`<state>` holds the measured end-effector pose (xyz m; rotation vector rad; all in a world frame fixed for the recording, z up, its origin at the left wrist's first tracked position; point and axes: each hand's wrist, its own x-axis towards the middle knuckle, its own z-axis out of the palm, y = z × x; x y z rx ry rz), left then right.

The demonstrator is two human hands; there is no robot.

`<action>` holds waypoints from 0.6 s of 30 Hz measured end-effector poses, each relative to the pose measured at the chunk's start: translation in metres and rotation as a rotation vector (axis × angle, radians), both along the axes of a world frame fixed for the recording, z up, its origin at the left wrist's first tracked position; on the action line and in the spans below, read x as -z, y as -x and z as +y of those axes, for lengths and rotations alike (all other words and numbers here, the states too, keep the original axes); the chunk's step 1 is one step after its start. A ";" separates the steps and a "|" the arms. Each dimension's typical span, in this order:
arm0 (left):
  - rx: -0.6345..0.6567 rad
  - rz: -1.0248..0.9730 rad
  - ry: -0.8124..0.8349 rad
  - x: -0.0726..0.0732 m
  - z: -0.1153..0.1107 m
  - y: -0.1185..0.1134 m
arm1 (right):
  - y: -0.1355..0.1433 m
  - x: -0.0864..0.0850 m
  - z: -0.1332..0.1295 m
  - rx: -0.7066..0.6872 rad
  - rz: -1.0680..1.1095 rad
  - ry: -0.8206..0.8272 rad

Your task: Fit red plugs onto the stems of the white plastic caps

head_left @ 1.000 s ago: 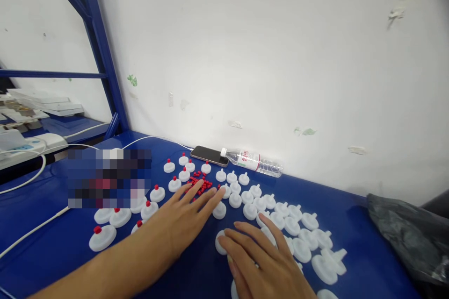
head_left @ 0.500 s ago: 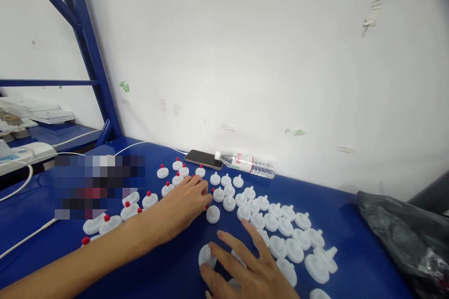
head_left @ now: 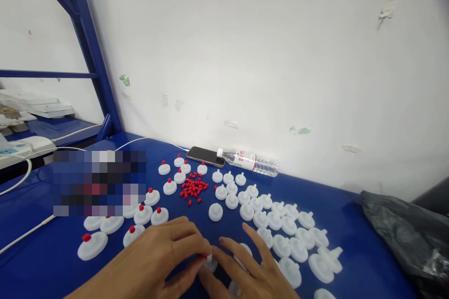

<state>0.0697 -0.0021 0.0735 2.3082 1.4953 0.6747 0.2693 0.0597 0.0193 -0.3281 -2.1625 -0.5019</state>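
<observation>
My left hand [head_left: 164, 254] is closed in a pinch on a small red cap [head_left: 205, 255], of which only a sliver shows. It meets the spout of a white round lid [head_left: 211, 265] between my hands. My right hand [head_left: 247, 273] steadies that lid with thumb and forefinger, its other fingers spread over more white lids. A heap of loose red caps [head_left: 193, 187] lies beyond my left hand. White lids with bare spouts [head_left: 281, 245] crowd the right side. Lids topped with red caps [head_left: 92, 245] stand on the left.
A phone [head_left: 205, 156] on a white cable and a clear plastic bottle [head_left: 257, 163] lie by the wall. A dark plastic bag [head_left: 396, 229] sits at the right edge of the blue table [head_left: 168, 205]. A blue metal frame [head_left: 93, 56] rises at left.
My left hand has come back from the red heap toward me, bringing a red cap to the lid at my right hand. The heap is now uncovered. My right hand has barely moved.
</observation>
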 end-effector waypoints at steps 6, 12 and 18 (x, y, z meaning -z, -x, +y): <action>0.050 0.007 0.061 0.017 0.010 -0.005 | 0.009 0.014 -0.002 0.031 0.232 0.067; 0.003 -0.080 0.083 0.029 0.015 -0.007 | 0.006 0.017 0.000 0.032 0.143 0.020; -0.021 -0.211 0.125 0.028 0.009 -0.008 | -0.001 0.009 0.004 -0.030 0.066 0.020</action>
